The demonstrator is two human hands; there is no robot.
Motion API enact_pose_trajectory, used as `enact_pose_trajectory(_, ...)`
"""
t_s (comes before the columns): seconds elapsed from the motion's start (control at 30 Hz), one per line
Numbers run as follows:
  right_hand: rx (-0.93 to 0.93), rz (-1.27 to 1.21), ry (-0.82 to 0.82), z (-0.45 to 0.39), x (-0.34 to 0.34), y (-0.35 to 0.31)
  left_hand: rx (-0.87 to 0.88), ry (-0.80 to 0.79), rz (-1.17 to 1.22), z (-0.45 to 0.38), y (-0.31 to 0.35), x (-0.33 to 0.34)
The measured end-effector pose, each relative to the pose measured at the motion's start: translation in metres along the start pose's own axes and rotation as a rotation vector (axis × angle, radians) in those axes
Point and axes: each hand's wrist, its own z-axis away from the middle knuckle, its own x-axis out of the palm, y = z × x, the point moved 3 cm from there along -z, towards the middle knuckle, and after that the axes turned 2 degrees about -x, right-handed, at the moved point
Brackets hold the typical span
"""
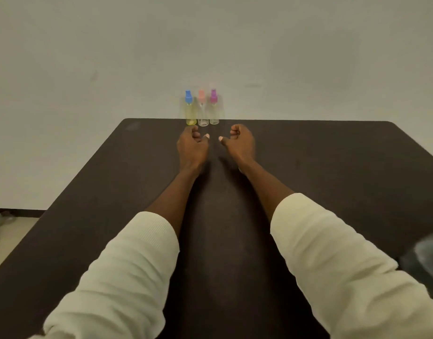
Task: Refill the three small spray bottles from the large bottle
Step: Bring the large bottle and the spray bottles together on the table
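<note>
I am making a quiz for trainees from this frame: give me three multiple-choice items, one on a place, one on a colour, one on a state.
1. Where do the three small clear spray bottles stand?
A. at the dark table's far edge
B. at its near edge
C. on the floor

2. Which cap colour is on the leftmost bottle?
A. pink
B. purple
C. blue

3. What do the hands hold?
A. a bottle each
B. nothing
C. one cap

Key: 1 A, the row stands at the far edge of the dark table. 2 C, the blue-capped bottle is leftmost, then the pink-capped bottle and the purple-capped bottle. 3 B, the left hand and right hand are curled on nothing.
</note>
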Motion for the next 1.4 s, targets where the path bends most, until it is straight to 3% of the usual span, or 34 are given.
enact_pose_trajectory(0.47, -0.075, -0.009, 0.02, -0.108, 0.063, 0.006, 0.018, 0.085, 0.031, -0.096, -0.012, 0.048)
enact_pose_trajectory(0.83, 0.017, -0.091, 0.135, -0.108, 0.054, 0.01, 0.092, 0.039, -0.089, -0.103, -0.009, 0.054)
enact_pose_trajectory(1.17, 0.058, -0.126, 0.11, -0.097, 0.048, 0.008, 0.206, 0.093, -0.256, -0.095, -0.001, 0.049)
enact_pose_trajectory(1.27, 0.089, -0.141, 0.092, -0.078, 0.039, 0.006, 0.24, 0.094, -0.166, -0.076, 0.002, 0.04)
enact_pose_trajectory(1.4, 0.13, -0.206, 0.086, -0.023, 0.014, -0.001, 0.129, 0.054, 0.046, -0.022, 0.014, 0.01)
